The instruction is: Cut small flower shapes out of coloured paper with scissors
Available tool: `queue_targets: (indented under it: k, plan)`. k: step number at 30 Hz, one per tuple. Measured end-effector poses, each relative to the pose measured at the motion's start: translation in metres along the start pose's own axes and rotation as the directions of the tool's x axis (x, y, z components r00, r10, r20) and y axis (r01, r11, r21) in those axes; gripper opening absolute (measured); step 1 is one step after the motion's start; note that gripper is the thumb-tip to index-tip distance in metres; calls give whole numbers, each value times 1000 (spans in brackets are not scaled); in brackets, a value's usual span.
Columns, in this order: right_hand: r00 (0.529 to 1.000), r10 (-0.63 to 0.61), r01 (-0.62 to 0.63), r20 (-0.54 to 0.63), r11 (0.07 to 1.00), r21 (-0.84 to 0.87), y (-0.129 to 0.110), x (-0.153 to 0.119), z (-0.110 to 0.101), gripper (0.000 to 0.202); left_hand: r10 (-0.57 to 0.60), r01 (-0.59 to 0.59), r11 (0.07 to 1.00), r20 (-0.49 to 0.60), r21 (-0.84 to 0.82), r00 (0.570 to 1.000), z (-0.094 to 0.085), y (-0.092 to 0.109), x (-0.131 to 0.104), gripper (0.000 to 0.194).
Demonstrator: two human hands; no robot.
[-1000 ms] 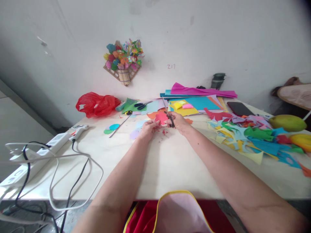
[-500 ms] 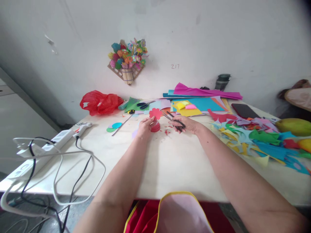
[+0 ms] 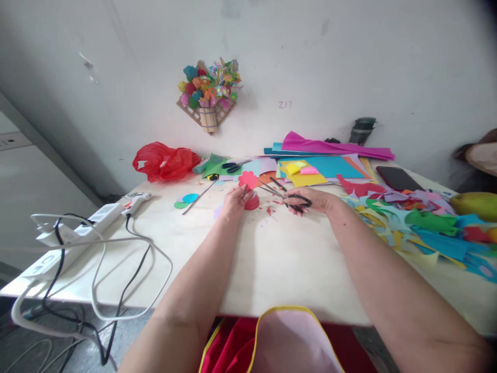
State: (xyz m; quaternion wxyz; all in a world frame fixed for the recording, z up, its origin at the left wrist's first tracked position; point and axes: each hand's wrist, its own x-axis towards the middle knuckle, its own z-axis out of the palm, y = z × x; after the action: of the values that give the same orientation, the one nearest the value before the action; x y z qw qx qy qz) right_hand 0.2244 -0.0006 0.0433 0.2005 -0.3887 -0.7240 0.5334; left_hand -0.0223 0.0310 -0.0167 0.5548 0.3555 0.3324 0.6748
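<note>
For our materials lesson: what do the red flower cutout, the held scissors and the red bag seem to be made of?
Red flower cutout: probably matte paper; flat, crisp-edged, without shine.
Held scissors: smooth, greyish to dark blades, likely metal; black handles, perhaps plastic.
Red bag: apparently plastic film; crumpled, glossy, translucent.

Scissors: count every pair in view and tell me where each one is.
2. One pair of scissors is in the right hand; a second pair lies toward the back of the table, by the green paper. Others may be hidden.
</note>
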Motion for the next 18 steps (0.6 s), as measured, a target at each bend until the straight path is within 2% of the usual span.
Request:
queue_targets:
  k: [5,10,18]
  plan:
    - [1000,7,-7,21,1000,-27,2,2,4,38,-38,38,998,13,-45,999,3,-4,-2,29]
    - [1000,7,-7,-25,999,-36,0,9,17,38,-87,88,996,34,-31,996,7,-5,-5,19]
    - [996,-28,31,-82,999,26,7,21,25,31,-84,86,996,75,-22,994,6,-7,-4,21]
